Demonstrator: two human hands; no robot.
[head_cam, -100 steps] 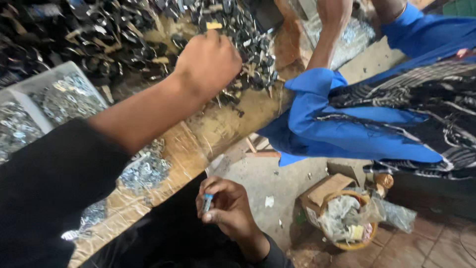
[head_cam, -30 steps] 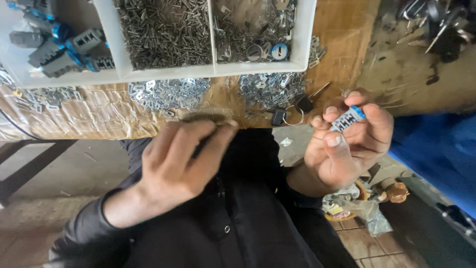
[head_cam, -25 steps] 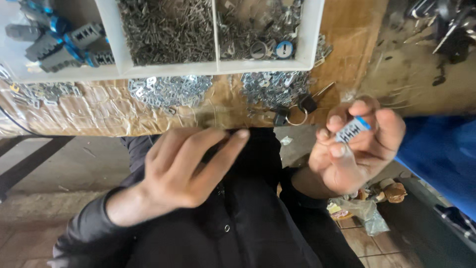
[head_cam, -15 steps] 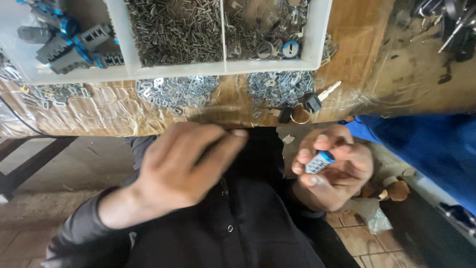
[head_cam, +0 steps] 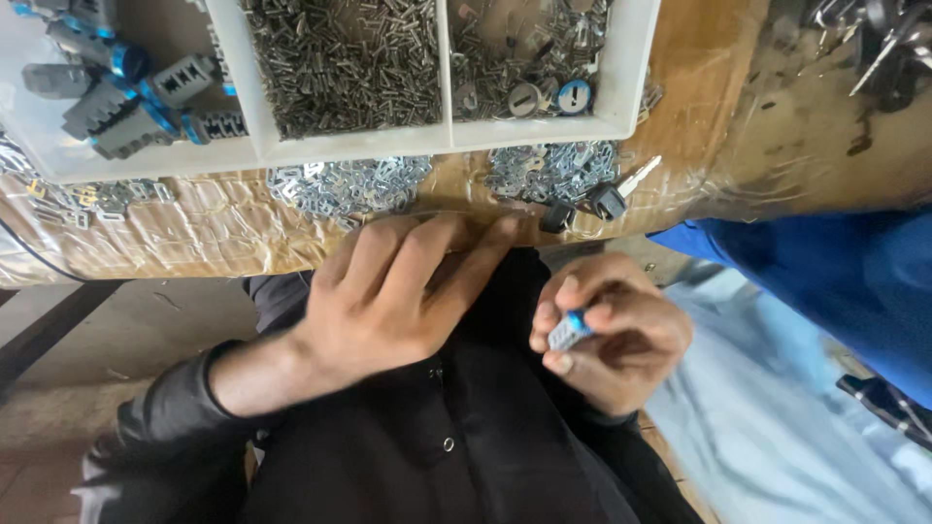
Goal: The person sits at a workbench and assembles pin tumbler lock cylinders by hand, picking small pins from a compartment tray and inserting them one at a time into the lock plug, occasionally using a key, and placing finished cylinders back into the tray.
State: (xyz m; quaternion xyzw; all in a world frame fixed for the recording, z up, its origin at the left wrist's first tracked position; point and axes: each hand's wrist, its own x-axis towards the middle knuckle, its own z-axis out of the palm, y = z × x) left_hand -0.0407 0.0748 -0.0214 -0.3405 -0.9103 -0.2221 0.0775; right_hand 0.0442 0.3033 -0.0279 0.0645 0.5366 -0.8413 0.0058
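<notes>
lowered toward the lap, right hand (head_cam: 612, 340) holds a blue-capped lock cylinder (head_cam: 569, 330) in closed grip; left hand (head_cam: 408, 291) loosely open.

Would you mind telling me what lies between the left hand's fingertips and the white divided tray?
In the head view, a loose heap of flat silvery metal plates lies on the taped bench edge between the left hand and the white tray.

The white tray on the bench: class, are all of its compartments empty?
No: the white tray holds heaps of small metal pins in its middle compartment and grey cylinder parts with blue ends in its left one.
</notes>
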